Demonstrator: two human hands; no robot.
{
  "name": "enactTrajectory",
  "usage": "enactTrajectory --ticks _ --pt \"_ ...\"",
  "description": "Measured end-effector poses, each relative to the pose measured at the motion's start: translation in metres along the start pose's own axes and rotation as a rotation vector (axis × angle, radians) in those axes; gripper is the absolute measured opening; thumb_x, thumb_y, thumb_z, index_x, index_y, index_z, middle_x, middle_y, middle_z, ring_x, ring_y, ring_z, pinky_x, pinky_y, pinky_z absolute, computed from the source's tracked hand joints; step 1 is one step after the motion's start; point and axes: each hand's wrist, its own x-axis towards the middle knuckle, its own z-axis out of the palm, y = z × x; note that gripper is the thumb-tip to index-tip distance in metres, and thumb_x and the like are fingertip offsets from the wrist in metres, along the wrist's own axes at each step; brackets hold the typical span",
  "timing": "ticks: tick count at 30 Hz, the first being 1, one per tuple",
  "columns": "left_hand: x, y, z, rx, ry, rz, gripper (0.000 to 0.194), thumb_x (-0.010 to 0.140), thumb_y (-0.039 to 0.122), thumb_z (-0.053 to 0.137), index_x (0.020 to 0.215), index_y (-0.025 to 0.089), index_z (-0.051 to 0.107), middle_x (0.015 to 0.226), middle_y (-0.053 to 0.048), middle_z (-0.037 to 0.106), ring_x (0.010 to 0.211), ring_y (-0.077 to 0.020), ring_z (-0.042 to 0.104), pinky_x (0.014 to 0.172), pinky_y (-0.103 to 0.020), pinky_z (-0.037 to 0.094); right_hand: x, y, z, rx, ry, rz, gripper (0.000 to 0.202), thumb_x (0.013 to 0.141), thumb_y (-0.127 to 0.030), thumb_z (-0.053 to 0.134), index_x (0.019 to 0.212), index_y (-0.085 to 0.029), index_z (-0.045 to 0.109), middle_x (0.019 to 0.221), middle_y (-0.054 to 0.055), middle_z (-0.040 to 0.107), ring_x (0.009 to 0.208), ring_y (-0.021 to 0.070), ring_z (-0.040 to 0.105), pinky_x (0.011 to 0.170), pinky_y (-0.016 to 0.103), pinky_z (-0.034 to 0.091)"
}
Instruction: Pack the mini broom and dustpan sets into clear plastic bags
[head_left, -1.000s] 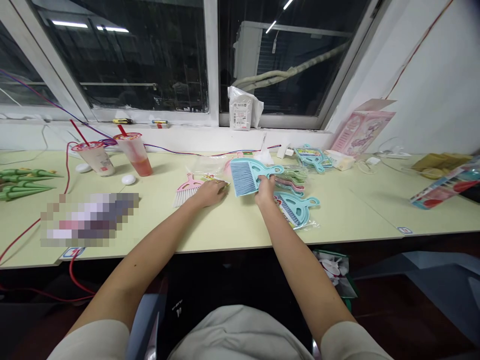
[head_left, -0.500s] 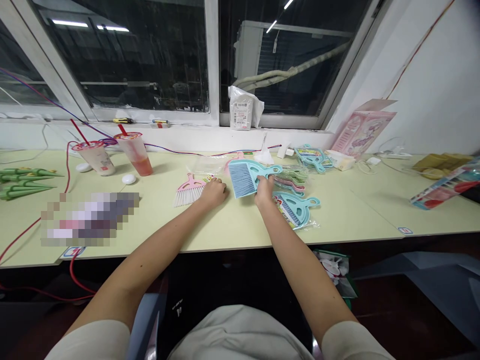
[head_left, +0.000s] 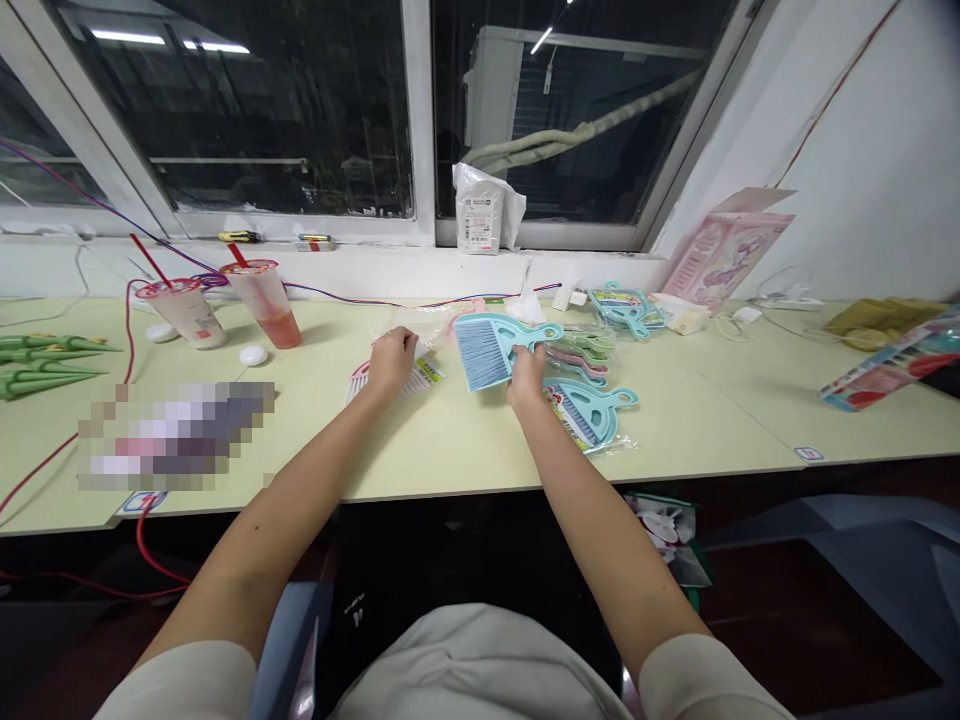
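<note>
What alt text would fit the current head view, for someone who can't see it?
A person's right hand holds a blue brush-and-dustpan set over a pale table, while the left hand is at a pink brush with white bristles. A bagged blue set lies to the right; two drink cups with red straws stand toward the left.

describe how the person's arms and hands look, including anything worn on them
The left hand and right hand are bare, without gloves. Short, plain, pale grey sleeves leave the forearms uncovered, and no watch or bracelet shows on either one.
</note>
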Motion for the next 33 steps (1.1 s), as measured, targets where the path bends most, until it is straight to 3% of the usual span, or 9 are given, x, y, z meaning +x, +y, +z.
enactTrajectory --ticks 3,7,12,15,17,20,24,28,33 --pt "-0.001 0.003 -0.012 -0.045 0.137 0.007 0.023 0.104 0.036 0.047 0.098 0.023 0.065 0.098 -0.01 0.074 0.092 -0.0268 0.067 0.088 -0.039 0.05 0.001 0.004 0.0 -0.016 -0.014 0.039 0.038 0.068 -0.024 0.056 0.105 -0.026 0.057 0.098 0.0 0.07 0.094 0.0205 0.066 0.079 0.032 0.056" --pt "-0.017 0.032 -0.02 -0.094 0.219 0.091 0.023 0.106 0.04 0.047 0.102 0.023 0.063 0.108 -0.013 0.071 0.105 -0.0277 0.067 0.098 -0.04 0.049 -0.005 0.011 0.005 -0.042 -0.093 0.111 0.037 0.065 -0.023 0.057 0.102 -0.027 0.056 0.091 -0.002 0.069 0.09 0.0201 0.066 0.076 0.031 0.056" --pt "-0.049 0.076 0.0 -0.175 -0.091 0.321 0.024 0.103 0.044 0.054 0.102 0.024 0.066 0.116 -0.015 0.073 0.119 -0.032 0.066 0.108 -0.047 0.048 -0.025 0.014 0.016 0.076 -0.17 0.24 0.037 0.064 -0.022 0.06 0.1 -0.026 0.054 0.089 -0.003 0.07 0.084 0.0181 0.066 0.074 0.029 0.055" --pt "-0.06 0.089 0.012 -0.179 -0.263 0.396 0.025 0.101 0.043 0.055 0.102 0.022 0.07 0.115 -0.016 0.075 0.116 -0.0333 0.068 0.105 -0.05 0.05 -0.033 0.013 0.019 0.137 -0.164 0.296 0.036 0.065 -0.022 0.062 0.098 -0.026 0.052 0.084 -0.004 0.068 0.078 0.0172 0.066 0.07 0.028 0.054" --pt "-0.061 0.09 0.013 -0.2 -0.31 0.434 0.027 0.102 0.04 0.052 0.103 0.023 0.073 0.119 -0.014 0.076 0.12 -0.0324 0.068 0.108 -0.05 0.05 -0.035 0.011 0.019 0.134 -0.14 0.297 0.035 0.065 -0.022 0.062 0.098 -0.027 0.05 0.082 -0.005 0.068 0.077 0.0173 0.066 0.068 0.028 0.054" --pt "-0.054 0.082 0.009 -0.233 -0.276 0.449 0.031 0.104 0.035 0.046 0.105 0.024 0.075 0.127 -0.011 0.076 0.133 -0.0294 0.062 0.117 -0.05 0.045 -0.034 0.01 0.02 0.148 -0.125 0.274 0.035 0.065 -0.021 0.061 0.098 -0.027 0.049 0.086 -0.004 0.07 0.081 0.0183 0.068 0.072 0.03 0.057" --pt "-0.04 0.061 0.008 -0.136 -0.22 0.443 0.036 0.098 0.035 0.054 0.126 0.019 0.072 0.146 -0.013 0.066 0.145 -0.0305 0.053 0.125 -0.052 0.037 -0.032 0.011 0.022 0.175 -0.123 0.298 0.039 0.064 -0.019 0.06 0.102 -0.027 0.052 0.092 -0.003 0.072 0.084 0.0187 0.07 0.074 0.031 0.058" --pt "-0.034 0.047 0.01 -0.032 -0.276 0.44 0.052 0.094 0.039 0.061 0.141 0.018 0.065 0.158 -0.014 0.057 0.149 -0.033 0.048 0.127 -0.052 0.034 -0.03 0.013 0.023 0.156 -0.119 0.313 0.039 0.064 -0.02 0.06 0.102 -0.027 0.053 0.091 -0.003 0.072 0.084 0.0191 0.07 0.073 0.032 0.059" --pt "-0.036 0.045 0.01 0.003 -0.288 0.414 0.054 0.095 0.042 0.062 0.142 0.018 0.065 0.158 -0.014 0.056 0.149 -0.0335 0.048 0.127 -0.051 0.033 -0.029 0.014 0.021 0.15 -0.098 0.299 0.038 0.065 -0.02 0.059 0.102 -0.026 0.053 0.092 -0.003 0.072 0.084 0.0184 0.069 0.073 0.031 0.059"
